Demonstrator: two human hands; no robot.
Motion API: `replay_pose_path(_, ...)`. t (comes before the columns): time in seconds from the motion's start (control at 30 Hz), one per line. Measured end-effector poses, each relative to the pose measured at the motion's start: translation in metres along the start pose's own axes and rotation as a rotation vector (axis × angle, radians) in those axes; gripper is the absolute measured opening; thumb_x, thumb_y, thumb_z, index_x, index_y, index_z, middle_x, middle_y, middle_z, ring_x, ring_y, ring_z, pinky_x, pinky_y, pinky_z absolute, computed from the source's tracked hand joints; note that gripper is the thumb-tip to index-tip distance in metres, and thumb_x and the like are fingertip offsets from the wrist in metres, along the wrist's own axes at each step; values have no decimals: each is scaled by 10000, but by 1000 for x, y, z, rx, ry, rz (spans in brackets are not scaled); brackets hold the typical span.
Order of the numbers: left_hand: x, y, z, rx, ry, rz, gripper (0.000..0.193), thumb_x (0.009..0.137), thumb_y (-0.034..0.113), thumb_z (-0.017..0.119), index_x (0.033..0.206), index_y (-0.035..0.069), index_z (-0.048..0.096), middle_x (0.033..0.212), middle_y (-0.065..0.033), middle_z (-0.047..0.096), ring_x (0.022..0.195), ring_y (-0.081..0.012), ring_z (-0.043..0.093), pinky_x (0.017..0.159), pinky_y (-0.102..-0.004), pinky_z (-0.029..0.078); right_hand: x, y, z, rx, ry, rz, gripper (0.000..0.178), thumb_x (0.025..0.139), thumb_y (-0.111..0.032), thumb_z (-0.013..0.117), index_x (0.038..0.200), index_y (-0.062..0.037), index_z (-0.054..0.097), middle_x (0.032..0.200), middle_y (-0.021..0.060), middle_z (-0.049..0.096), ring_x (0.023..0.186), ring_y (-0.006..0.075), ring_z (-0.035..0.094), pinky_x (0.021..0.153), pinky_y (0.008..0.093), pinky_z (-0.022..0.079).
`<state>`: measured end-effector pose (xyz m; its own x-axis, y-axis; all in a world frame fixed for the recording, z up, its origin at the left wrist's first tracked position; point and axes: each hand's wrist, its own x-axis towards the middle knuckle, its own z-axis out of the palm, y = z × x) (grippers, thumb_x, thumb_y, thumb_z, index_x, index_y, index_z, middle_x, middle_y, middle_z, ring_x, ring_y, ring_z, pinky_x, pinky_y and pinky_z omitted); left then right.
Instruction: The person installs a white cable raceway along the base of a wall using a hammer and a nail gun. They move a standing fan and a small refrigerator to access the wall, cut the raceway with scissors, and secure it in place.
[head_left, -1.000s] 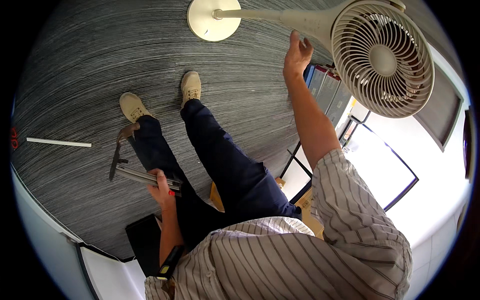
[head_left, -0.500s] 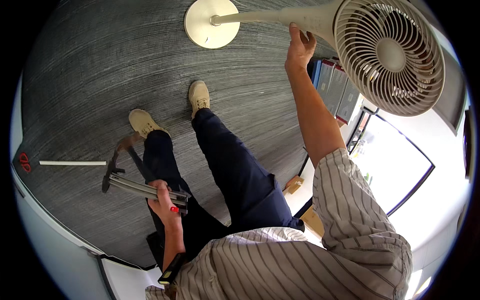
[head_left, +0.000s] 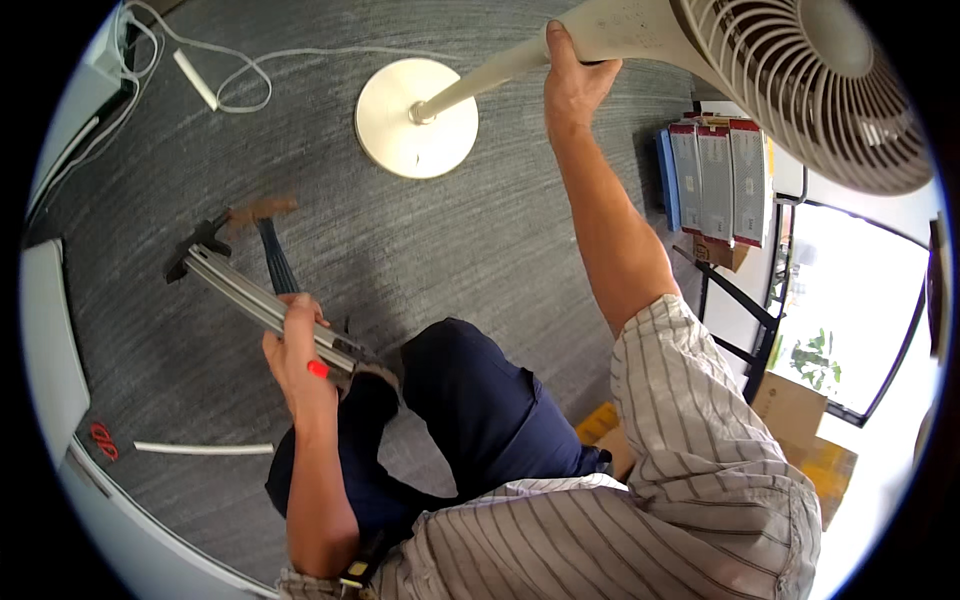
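Note:
My right hand (head_left: pixel 583 90) is closed around the neck of a cream pedestal fan (head_left: pixel 490 72), just below its round grille. The fan's pole leans in the view, and its disc base is low on the carpet. My left hand (head_left: pixel 300 350) is wrapped around grey metal rails (head_left: pixel 235 285) with a black crosspiece at the far end. A hammer-like tool (head_left: pixel 277 255) with a dark ribbed handle and a blurred brown head rises from the same grip. A small red spot shows on my left wrist.
A white cable (head_left: pixel 330 51) runs across the carpet behind the fan, near a white strip (head_left: pixel 195 80). Red-handled scissors (head_left: pixel 103 441) and another white strip (head_left: pixel 203 449) lie at lower left. Boxes (head_left: pixel 715 180) are stacked at right, near a black-framed stand (head_left: pixel 745 320).
The floor and its objects have shifted downward in view, and my legs have moved from extended to bent. My left hand has swung the rails farther forward; my right hand keeps hold of the fan.

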<state>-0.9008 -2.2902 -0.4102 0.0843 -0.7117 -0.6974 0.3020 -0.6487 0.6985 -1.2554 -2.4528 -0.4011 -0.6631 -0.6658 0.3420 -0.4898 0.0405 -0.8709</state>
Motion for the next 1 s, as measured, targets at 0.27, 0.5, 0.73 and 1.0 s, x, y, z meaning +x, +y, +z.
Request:
replay_pose_path(0.27, 29, 21, 4, 38, -147, 205, 332, 903, 358, 535, 846, 32, 562, 777, -58, 524, 648, -130, 476, 588, -256, 401, 9, 20, 5, 174, 33, -54, 693, 746, -304, 753, 1202, 65, 384, 1100, 179, 511, 980, 233, 557, 829, 385, 498)
replay_pose_path(0.5, 11, 36, -11, -55, -231, 420, 369, 956, 409, 481, 902, 51, 550, 846, -65, 544, 764, -125, 553, 595, -206, 465, 3, 20, 1, 201, 55, -51, 697, 723, -301, 773, 1186, 65, 403, 1068, 169, 542, 950, 214, 572, 814, 372, 503)
replay_pose_path(0.73, -9, 35, 1, -107, -59, 448, 409, 953, 391, 463, 824, 9, 527, 811, -80, 510, 823, -156, 503, 667, -237, 390, -9, 10, -3, 244, 58, -52, 673, 706, -284, 782, 1164, 52, 420, 1052, 163, 543, 931, 208, 580, 783, 366, 507)
replay_pose_path(1.0, -12, 27, -7, -126, -46, 489, 439, 937, 469, 503, 892, 34, 550, 851, -142, 565, 539, -112, 535, 435, -216, 425, -8, 10, -3, 245, 50, -34, 681, 708, -299, 787, 1163, 52, 421, 1055, 165, 539, 940, 217, 579, 798, 368, 507)
